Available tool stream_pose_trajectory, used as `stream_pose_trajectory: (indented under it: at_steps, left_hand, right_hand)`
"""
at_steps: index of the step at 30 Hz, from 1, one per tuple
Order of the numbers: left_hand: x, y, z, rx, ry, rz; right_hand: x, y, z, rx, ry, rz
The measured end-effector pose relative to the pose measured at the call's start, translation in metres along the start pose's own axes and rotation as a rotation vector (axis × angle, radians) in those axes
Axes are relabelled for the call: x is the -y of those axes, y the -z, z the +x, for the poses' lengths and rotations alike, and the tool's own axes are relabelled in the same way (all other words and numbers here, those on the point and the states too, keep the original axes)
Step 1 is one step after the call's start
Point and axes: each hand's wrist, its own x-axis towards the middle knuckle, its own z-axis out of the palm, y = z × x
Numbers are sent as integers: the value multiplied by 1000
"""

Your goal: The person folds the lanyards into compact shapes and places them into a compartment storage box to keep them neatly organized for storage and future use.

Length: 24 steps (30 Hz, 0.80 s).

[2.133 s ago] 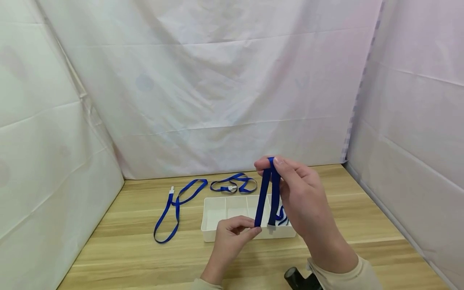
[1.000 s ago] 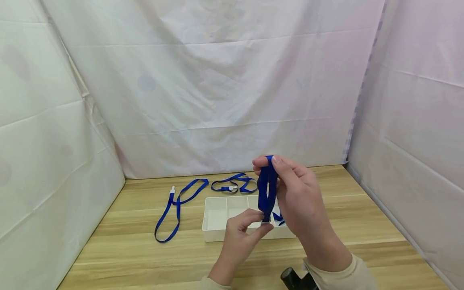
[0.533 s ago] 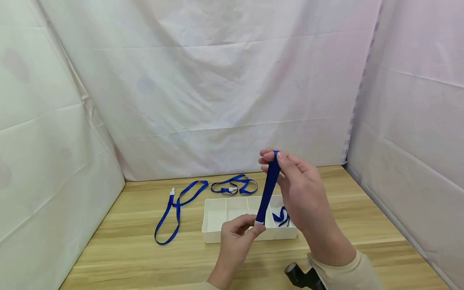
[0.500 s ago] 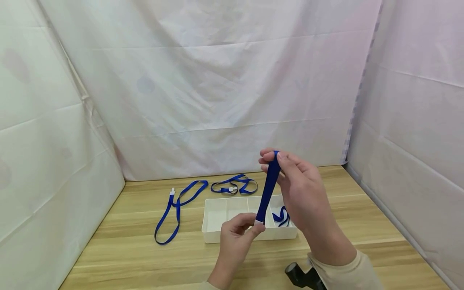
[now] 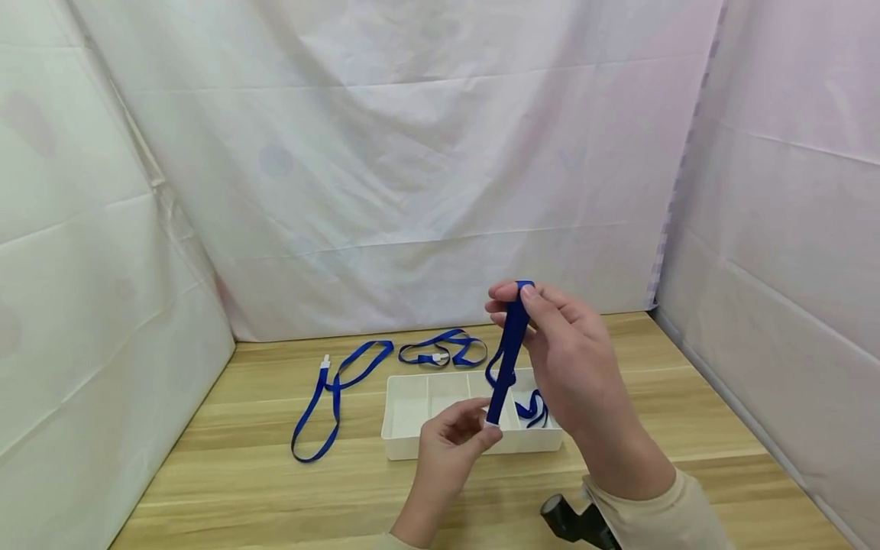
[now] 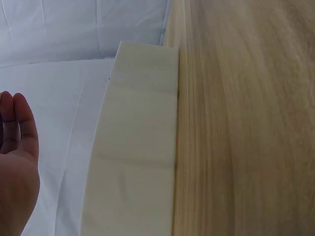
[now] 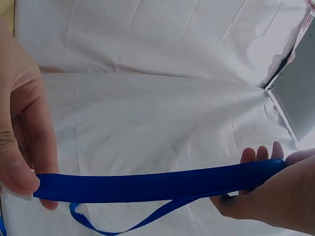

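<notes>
A blue lanyard [image 5: 509, 344] is stretched on a slant above the white divided box, its strands folded together. My right hand [image 5: 577, 374] pinches its upper fold between thumb and fingers. Down at the white clip end [image 5: 491, 425], my left hand [image 5: 447, 451] pinches it with thumb and finger. In the right wrist view the strap [image 7: 147, 187] runs flat between both hands, and a thin loop [image 7: 133, 227] sags below it. The left wrist view catches only part of my left hand [image 6: 19, 182]; the lanyard is out of sight there.
Under the hands stands the white box [image 5: 406, 449] with compartments; a bundled blue lanyard [image 5: 532, 410] lies in its right one. Two more blue lanyards lie on the wooden table, one to the left [image 5: 337, 397] and one behind [image 5: 443, 351]. A black device [image 5: 571, 521] sits by the right sleeve.
The left hand has shifted from one hanging strand to the clip end. The strands, apart before, now lie together, and a small loop has come out behind them. The right hand keeps its hold.
</notes>
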Motion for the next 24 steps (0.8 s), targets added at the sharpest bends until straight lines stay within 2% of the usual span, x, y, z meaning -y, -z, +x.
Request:
stream_pose_trajectory:
  at_steps: [3, 5, 6, 10, 12, 13, 14, 16, 19, 21, 23, 24]
  left_hand:
    - [0, 0, 0, 21, -31, 3]
    - [0, 0, 0, 36, -109, 19]
    - [1, -1, 0, 44, -175, 32]
    - [3, -1, -2, 65, -507, 129]
    - [3, -2, -2, 77, -637, 182]
    - [2, -3, -2, 78, -673, 214]
    - [1, -3, -2, 77, -682, 250]
    - [-3, -4, 0, 86, -636, 300]
    - [-7, -7, 7, 68, -651, 400]
    - [-8, -8, 12, 21, -703, 467]
    - [-7, -8, 16, -59, -802, 524]
    - [-6, -8, 17, -99, -830, 538]
  right_hand:
    - [0, -1, 0, -2, 2, 10]
    - [0, -1, 0, -7, 6, 12]
    - [0, -1, 0, -8, 8, 9]
    - [0, -1, 1, -15, 13, -1]
    - [0, -1, 2, -21, 12, -1]
    - [0, -1, 2, -22, 14, 2]
    - [0, -1, 2, -23, 15, 4]
    - [0, -2, 2, -24, 18, 7]
    - [1, -4, 1, -19, 22, 15]
    - [1, -6, 0, -16, 28, 16]
    - [2, -6, 0, -13, 32, 18]
    - [2, -6, 0, -12, 35, 16]
